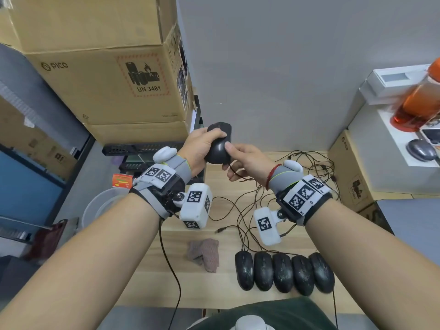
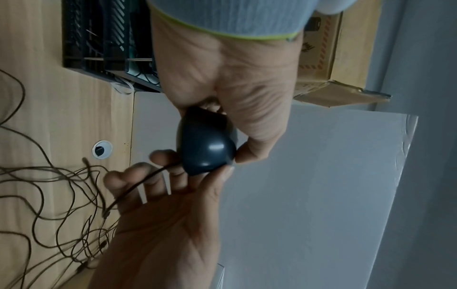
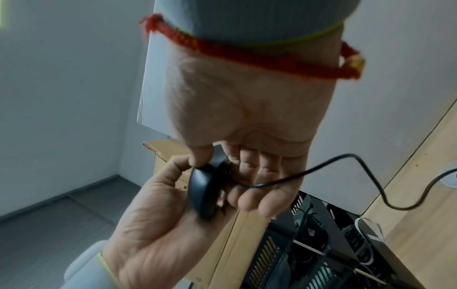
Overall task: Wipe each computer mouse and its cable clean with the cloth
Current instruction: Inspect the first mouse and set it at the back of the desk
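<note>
Black computer mouse (image 1: pixel 218 145) held up in mid-air above the far edge of the light wood surface (image 1: pixel 147 277), gripped between both hands. Left hand (image 1: pixel 202 148) wraps it from the 9 o'clock side, thumb curled over the top shell. Right hand (image 1: pixel 245 163) meets it from the 3 o'clock side, thumb pressed on the shell, fingers cupped beneath; in the right wrist view those fingers (image 3: pixel 257 187) curl under the body with the cable (image 3: pixel 371 176) running across them. That cable drops away toward 5 o'clock into the tangle of thin dark cords (image 1: pixel 273 201) spread over the surface. Pinkish knitted cloth (image 1: pixel 205 253) lies crumpled on the surface at 6 o'clock from the held mouse, touched by neither hand. Just beside it at 3 o'clock, a row of five black mice (image 1: pixel 284 272) sits side by side, shells scuffed and speckled pale, cables leading off toward 12 o'clock. Stacked cardboard boxes (image 1: pixel 107 86) stand at 10 o'clock. A silver mouse (image 1: pixel 421 150) rests on a white shelf at 3 o'clock, with an orange bottle (image 1: pixel 416 103) behind it, blurred.
</note>
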{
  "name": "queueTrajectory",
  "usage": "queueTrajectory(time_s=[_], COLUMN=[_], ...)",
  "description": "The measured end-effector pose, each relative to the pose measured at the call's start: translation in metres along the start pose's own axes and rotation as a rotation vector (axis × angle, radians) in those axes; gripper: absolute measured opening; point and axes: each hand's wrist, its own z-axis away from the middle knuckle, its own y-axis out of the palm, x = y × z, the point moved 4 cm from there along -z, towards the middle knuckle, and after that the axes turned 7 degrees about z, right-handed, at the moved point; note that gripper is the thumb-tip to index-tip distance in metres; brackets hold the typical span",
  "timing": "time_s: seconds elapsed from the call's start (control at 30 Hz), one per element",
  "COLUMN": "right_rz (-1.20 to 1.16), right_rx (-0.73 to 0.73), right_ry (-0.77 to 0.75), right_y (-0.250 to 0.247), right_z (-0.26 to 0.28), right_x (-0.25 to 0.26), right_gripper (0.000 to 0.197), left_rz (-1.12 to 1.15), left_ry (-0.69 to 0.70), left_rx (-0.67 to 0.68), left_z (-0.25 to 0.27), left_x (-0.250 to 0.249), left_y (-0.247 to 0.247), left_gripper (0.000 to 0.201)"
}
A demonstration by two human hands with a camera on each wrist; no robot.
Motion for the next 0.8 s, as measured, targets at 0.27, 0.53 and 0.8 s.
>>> queueTrajectory(time_s=[0.27, 0.53, 0.8], right_rz=[0.127, 0.252, 0.340], right_rx=[-0.097, -0.109, -0.024], right_ry=[-0.030, 0.014, 0.099], right_y=[-0.006, -0.012, -0.019], right_z=[-0.013, -0.009, -0.003], right_x=[-0.014, -0.013, -0.024], right_gripper=[0.044, 0.065, 0.069], left_rz=[0.283, 0.353, 0.306], left_ry=[-0.192, -0.260, -0.231], left_rx=[0.076, 0.134, 0.128], left_z=[-0.004, -0.002, -0.005], left_x=[0.023, 0.023, 0.017], left_y=[0.001, 0.003, -0.006], left_gripper=[0.031, 0.043, 0.036])
